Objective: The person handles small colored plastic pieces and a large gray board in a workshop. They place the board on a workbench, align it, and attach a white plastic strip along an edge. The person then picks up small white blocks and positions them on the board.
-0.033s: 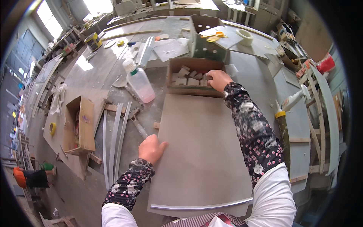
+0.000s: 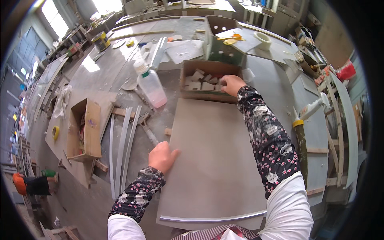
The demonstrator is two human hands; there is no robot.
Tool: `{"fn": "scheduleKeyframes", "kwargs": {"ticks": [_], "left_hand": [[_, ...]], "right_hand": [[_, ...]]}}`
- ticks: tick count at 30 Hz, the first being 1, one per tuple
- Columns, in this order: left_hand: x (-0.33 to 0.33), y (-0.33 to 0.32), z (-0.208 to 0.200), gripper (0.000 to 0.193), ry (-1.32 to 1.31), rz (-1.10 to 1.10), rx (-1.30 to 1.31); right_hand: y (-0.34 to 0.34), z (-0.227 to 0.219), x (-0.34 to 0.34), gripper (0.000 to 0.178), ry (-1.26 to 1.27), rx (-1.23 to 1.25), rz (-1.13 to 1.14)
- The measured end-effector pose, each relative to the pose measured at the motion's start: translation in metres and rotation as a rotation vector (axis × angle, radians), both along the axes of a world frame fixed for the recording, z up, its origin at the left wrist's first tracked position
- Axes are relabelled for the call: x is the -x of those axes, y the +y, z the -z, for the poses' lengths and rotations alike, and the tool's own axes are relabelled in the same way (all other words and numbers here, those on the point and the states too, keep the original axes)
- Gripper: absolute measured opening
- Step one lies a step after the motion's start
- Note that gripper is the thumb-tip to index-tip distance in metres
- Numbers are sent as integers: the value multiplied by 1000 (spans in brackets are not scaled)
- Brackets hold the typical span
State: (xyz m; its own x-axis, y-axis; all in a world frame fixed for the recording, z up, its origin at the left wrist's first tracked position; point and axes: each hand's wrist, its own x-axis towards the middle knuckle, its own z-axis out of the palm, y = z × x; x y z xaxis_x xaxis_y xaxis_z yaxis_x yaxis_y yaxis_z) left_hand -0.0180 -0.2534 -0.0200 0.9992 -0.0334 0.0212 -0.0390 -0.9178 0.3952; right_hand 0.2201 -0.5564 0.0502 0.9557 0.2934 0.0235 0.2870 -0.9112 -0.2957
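Note:
A flat grey panel [image 2: 216, 152] lies before me with a thin pale strip [image 2: 212, 219] along its near edge. My left hand [image 2: 162, 157] is at the panel's left edge, fingers curled against it and thumb stretched over the top. At the far end stands an open cardboard box [image 2: 208, 94] holding several small white blocks [image 2: 195, 85]. My right hand [image 2: 234, 85] reaches over the box's right side, its fingers closed together and pointing down among the blocks. What the fingertips hold, if anything, is hidden.
Left of the panel are a bottle of pink liquid [image 2: 152, 89], a scraper [image 2: 149, 130] and long metal strips [image 2: 124, 148]. An open carton [image 2: 94, 132] stands farther left. A taller green box [image 2: 224, 48] rises behind the blocks. At right lies a caulking gun [image 2: 300, 136].
The view has shifted slightly, so the things on the table sit a little to the right. My right fingers have drawn in somewhat over the blocks; my left hand keeps its place on the panel.

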Motion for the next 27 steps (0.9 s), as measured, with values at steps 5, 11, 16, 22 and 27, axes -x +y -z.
{"fn": "scheduleKeyframes", "kwargs": {"ticks": [5,11,16,22,27], "left_hand": [[4,-3,2,41,3,8,29],[-3,21,-8,31,13,121,116],[-48,30,-25,40,113,-15,982],[-57,13,-21,51,151,-99,1482],[-76,31,3,51,25,-29,1339]], "right_hand": [[-2,9,-33,27,92,278,-91],[14,-32,0,28,-259,-41,-7],[71,-39,58,28,500,-757,-157],[132,9,99,24,796,-987,-66],[151,26,105,29,654,-824,-125]]}}
